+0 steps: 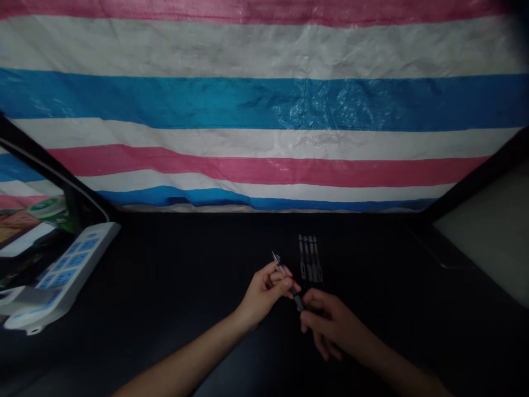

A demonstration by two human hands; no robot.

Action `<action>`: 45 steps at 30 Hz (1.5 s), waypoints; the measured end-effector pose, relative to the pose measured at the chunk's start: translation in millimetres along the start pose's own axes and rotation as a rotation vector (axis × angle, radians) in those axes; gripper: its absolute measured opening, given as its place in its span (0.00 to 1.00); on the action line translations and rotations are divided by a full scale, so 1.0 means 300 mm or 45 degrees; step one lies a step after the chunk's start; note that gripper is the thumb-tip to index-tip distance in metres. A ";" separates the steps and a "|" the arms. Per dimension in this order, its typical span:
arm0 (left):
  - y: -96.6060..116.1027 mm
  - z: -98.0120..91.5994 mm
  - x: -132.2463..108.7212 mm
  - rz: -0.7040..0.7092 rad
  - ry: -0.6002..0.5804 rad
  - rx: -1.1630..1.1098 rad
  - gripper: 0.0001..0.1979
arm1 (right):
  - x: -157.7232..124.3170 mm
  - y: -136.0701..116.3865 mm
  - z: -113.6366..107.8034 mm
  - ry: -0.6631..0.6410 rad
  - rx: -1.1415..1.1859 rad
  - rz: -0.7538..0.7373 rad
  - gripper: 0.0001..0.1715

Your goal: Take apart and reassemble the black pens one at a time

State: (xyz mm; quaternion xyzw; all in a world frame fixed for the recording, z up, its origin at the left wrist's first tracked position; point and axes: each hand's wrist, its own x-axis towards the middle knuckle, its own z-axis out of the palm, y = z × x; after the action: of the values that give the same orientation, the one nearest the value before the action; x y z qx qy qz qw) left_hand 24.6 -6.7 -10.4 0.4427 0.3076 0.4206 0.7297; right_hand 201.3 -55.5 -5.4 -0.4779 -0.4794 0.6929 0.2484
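My left hand (268, 286) is closed around the barrel of a slim pen (282, 269) with a clear body. Its pointed tip sticks out above my fingers, tilted up and to the left. The pen's dark lower end (298, 302) comes out below the left hand. There the thumb and forefinger of my right hand (330, 320) close on it; I cannot tell whether this dark part is a separate cap. Just beyond my hands, several similar pens (309, 259) lie side by side on the black table (185, 286).
A white power strip (78, 270) with blue sockets lies at the left, its cable (53, 168) running up behind it. Farther left are a green-and-white container (52, 209) and dark items. A striped plastic sheet (264, 105) hangs at the back. A pale panel (487, 220) stands right.
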 end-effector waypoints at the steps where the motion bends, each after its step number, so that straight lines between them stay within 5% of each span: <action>1: 0.002 0.001 0.001 0.002 0.006 0.008 0.13 | -0.001 -0.002 0.000 0.040 -0.047 0.000 0.20; 7: 0.010 0.007 0.003 0.006 0.016 0.036 0.13 | -0.004 -0.018 0.005 -0.107 0.105 0.027 0.24; 12: 0.010 0.007 0.002 0.027 0.021 0.073 0.13 | -0.002 -0.006 0.010 0.078 -0.069 -0.042 0.21; 16: 0.010 0.006 -0.001 0.025 0.027 0.074 0.13 | -0.004 -0.003 0.013 -0.072 0.019 -0.014 0.24; 21: 0.013 0.009 -0.002 0.012 0.036 0.092 0.13 | -0.006 0.003 0.016 0.178 -0.196 -0.151 0.19; 26: 0.009 0.009 0.000 0.014 0.022 0.091 0.13 | -0.003 0.009 0.016 -0.035 -0.082 -0.018 0.23; 29: 0.004 0.007 0.001 0.002 0.053 0.091 0.14 | -0.005 0.014 0.012 0.212 -0.359 -0.155 0.15; 32: 0.004 0.005 -0.001 -0.008 0.062 0.096 0.13 | -0.011 0.016 0.013 0.356 -0.599 -0.258 0.18; 40: 0.006 0.000 -0.011 0.007 -0.082 0.014 0.13 | 0.000 0.010 0.011 -0.130 -0.061 0.083 0.20; 45: 0.013 0.001 -0.015 0.026 -0.051 0.049 0.12 | 0.005 0.005 0.002 0.061 -0.179 -0.068 0.22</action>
State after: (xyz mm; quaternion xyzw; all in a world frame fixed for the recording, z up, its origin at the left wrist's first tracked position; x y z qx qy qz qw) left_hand 21.2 -9.9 -6.4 0.4683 0.2964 0.4131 0.7226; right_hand 200.2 -55.3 -7.4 -0.4977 -0.5334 0.6389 0.2441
